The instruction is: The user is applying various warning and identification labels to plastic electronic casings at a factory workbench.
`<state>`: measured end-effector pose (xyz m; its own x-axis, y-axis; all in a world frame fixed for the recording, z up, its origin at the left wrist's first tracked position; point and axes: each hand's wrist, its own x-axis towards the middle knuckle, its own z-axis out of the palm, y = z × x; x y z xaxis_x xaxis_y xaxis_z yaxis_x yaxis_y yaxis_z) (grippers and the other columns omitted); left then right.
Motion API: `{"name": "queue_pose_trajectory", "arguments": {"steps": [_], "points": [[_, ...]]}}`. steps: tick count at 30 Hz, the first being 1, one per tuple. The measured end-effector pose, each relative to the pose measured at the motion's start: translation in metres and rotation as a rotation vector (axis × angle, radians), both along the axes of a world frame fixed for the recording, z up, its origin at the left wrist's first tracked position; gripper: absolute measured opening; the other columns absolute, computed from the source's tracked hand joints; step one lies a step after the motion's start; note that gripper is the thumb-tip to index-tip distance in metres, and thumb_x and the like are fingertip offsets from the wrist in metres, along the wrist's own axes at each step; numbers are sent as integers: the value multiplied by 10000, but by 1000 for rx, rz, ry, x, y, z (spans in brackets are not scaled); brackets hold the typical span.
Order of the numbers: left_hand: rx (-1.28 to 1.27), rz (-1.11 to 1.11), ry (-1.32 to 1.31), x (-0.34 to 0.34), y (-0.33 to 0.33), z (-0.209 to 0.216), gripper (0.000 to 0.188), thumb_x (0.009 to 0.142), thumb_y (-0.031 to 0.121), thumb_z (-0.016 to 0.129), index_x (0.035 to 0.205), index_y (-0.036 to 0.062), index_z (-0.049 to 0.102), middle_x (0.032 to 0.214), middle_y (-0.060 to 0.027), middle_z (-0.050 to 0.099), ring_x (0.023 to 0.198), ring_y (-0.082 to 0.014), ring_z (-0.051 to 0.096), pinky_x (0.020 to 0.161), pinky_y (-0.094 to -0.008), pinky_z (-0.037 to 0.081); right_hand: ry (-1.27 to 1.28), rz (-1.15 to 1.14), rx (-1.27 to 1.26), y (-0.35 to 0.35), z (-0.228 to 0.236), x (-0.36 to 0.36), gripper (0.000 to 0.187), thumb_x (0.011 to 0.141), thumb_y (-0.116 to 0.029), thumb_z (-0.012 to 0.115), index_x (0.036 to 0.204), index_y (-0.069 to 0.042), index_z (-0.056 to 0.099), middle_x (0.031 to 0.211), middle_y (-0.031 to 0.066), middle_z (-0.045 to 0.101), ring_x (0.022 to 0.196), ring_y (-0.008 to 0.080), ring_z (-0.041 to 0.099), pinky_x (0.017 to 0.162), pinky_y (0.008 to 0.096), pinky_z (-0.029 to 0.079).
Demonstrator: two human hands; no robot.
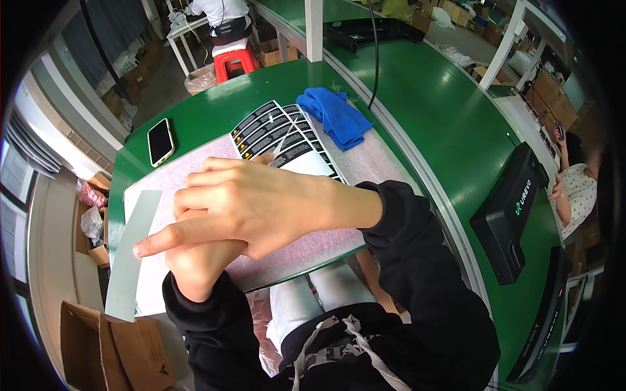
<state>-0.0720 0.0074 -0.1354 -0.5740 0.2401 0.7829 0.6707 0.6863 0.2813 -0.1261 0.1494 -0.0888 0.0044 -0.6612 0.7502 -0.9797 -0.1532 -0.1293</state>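
My right hand (241, 199) crosses over my left hand (199, 264) above the work mat. A long, pale translucent strip (134, 254) is at the right hand's outstretched digit, which presses on it; the other fingers are curled. Most of my left hand lies hidden beneath the right, with its wrist and lower hand showing. A fingertip pokes out beyond the right hand, beside a thin pointed clear piece (283, 141). Just past the hands lie overlapping sheets of black labels (261, 124) with yellow warning marks, and part of one sheet is bare white.
A pink-white foam mat (306, 251) covers the green table. Around it are a phone (161, 142) and a blue cloth (336, 117). Along the right runs a green conveyor (450, 98) carrying a black machine (512, 212). Cardboard box (85, 345) stands below left. Other people sit nearby.
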Motion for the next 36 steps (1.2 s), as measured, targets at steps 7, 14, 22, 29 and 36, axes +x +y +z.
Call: {"name": "queue_pose_trajectory", "arguments": {"steps": [7,14,22,29,36], "points": [[-76,221,-67,-1,-6,-19,674,576,-48,765,1192,17,498,951,-147,594,869,-274,626,721,-341,521,-6,19,3,1,-5,0,876,545,-21,677,1337,-300,428,864,25,530,847,209,551,760,333,432],[-309,150,-91,1,-23,-18,732,728,19,673,1355,-7,295,1079,-89,605,1001,-163,569,821,-246,463,-15,11,2,1,-4,5,866,543,-15,674,1325,-305,441,875,30,536,850,221,552,772,336,442],[-58,116,-61,4,-8,-10,565,544,-44,762,1072,17,570,921,-159,585,837,-300,618,692,-351,511,-22,3,23,2,-1,7,858,544,-19,677,1318,-305,442,876,35,532,853,232,550,777,342,446],[-86,117,-45,4,-8,-7,548,529,-47,760,1044,13,582,923,-156,587,829,-295,620,678,-352,511,-17,8,38,2,1,6,859,547,-27,682,1322,-303,433,877,36,527,863,236,548,782,347,445],[-94,120,-37,4,-10,-9,517,524,-45,756,1013,18,602,925,-156,594,834,-291,624,680,-354,513,-14,8,53,3,1,6,850,553,-35,682,1321,-302,432,884,36,524,876,232,545,781,346,438]]}}
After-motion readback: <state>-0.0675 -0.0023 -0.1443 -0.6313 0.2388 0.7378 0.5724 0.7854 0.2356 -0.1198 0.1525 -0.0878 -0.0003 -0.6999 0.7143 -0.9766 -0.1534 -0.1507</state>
